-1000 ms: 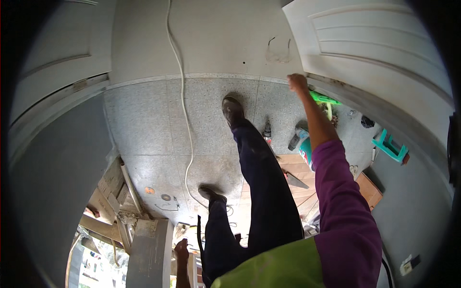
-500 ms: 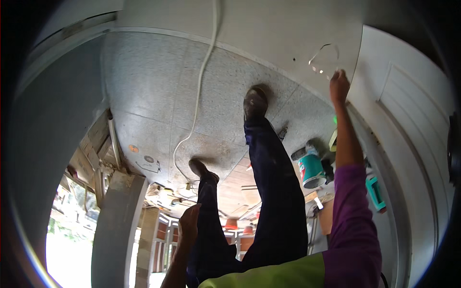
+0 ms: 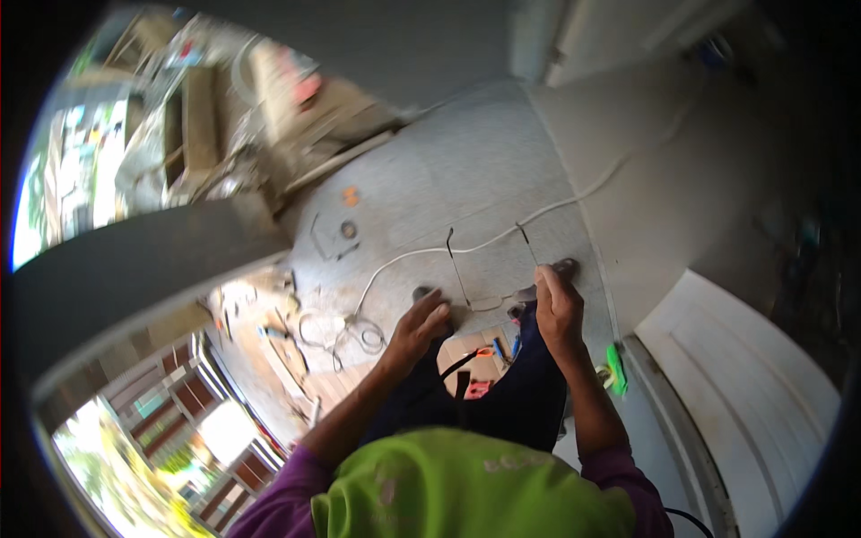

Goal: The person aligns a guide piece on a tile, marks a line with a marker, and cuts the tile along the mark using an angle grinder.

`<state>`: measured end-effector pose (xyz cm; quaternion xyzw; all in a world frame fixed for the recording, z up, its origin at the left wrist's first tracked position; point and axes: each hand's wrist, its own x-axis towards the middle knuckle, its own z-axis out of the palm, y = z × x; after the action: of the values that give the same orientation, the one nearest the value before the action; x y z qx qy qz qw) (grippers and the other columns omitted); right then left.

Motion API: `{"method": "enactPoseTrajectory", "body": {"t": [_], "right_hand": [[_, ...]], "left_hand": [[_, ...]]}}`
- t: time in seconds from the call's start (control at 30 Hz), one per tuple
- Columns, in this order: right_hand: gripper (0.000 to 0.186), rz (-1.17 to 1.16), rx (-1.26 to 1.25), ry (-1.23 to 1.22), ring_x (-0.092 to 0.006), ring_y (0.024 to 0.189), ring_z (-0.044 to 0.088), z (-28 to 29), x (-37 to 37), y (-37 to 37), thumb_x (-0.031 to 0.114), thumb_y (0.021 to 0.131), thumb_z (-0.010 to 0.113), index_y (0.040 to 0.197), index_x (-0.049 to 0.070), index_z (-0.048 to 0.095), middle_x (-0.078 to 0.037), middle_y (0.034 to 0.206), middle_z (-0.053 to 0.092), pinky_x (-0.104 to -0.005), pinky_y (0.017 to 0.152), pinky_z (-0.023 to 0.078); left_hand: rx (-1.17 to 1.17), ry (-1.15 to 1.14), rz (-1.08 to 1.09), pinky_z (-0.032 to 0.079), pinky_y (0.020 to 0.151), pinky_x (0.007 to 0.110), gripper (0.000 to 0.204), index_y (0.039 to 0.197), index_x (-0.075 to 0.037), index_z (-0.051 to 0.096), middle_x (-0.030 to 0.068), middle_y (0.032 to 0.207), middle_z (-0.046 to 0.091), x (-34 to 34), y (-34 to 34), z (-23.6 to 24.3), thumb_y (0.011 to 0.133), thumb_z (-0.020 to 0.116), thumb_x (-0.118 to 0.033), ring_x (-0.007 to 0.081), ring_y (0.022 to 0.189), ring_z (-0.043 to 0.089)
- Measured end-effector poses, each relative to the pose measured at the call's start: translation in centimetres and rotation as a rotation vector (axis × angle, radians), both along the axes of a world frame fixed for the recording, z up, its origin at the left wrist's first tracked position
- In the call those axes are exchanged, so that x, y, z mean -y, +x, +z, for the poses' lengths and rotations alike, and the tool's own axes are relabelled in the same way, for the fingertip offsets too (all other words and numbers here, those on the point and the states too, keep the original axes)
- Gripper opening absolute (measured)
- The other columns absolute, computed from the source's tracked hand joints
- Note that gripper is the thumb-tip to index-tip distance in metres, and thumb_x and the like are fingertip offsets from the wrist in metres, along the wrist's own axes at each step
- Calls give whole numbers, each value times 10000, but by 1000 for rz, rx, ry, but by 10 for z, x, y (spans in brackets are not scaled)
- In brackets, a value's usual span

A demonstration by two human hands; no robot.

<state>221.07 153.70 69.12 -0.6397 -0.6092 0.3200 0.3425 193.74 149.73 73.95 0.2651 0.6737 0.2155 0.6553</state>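
In front of my body is a pair of thin-framed eyeglasses [image 3: 459, 272], the dark-tipped temples pointing away from me. My right hand [image 3: 560, 309] is closed on the right end of the frame, fingers pinched near the hinge. My left hand [image 3: 417, 332] is beside the left end, with a small gap between its fingertips and the frame. Its fingers are loosely bent, thumb a little apart, and nothing shows in them. Below the glasses are my dark-trousered legs and dark shoes [image 3: 565, 267].
A white cable [image 3: 405, 256] snakes across the grey floor [image 3: 466, 161], coiling at the left. A roll of tape [image 3: 348, 229] lies beyond it. Tools lie between my legs. A green object [image 3: 615, 369] is near the white door [image 3: 744, 359]. A grey beam or post [image 3: 170, 251] stands at left.
My right hand has come from far out at the upper right to in front of my body with the eyeglasses. My left hand has risen beside them. The view has turned left.
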Motion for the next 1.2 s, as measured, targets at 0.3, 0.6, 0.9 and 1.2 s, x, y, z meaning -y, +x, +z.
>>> {"method": "enactPoseTrajectory", "body": {"t": [0.3,0.6,0.9,1.2], "right_hand": [[125,377,-204,115,-270,759,708,175,-10,-246,2,976,658,1095,-32,674,-179,931,715,-371,710,568],[132,1016,-891,448,-176,630,624,350,17,-357,19,992,602,1118,-16,586,-158,945,700,-264,533,527],[158,1442,-1159,329,-143,669,517,401,40,-404,179,1011,559,1124,73,531,-55,939,603,-240,547,477],[177,1972,-1334,18,-136,736,521,425,76,-474,218,1008,551,1059,57,604,-14,927,604,-228,582,438]], "left_hand": [[207,455,476,564,964,389,244,1135,42,728,155,1138,738,60,-189,136,1043,620,-156,228,1045,707],[-401,1310,881,586,797,394,162,1014,-17,742,135,990,571,172,-214,327,941,678,-147,268,926,619],[-811,1362,1127,506,713,278,197,1039,-192,713,34,1003,438,246,-157,392,1052,583,-339,208,952,481],[-1002,1313,1422,380,643,174,232,814,-166,606,-54,787,524,368,-182,416,816,768,1,50,870,483]]}}
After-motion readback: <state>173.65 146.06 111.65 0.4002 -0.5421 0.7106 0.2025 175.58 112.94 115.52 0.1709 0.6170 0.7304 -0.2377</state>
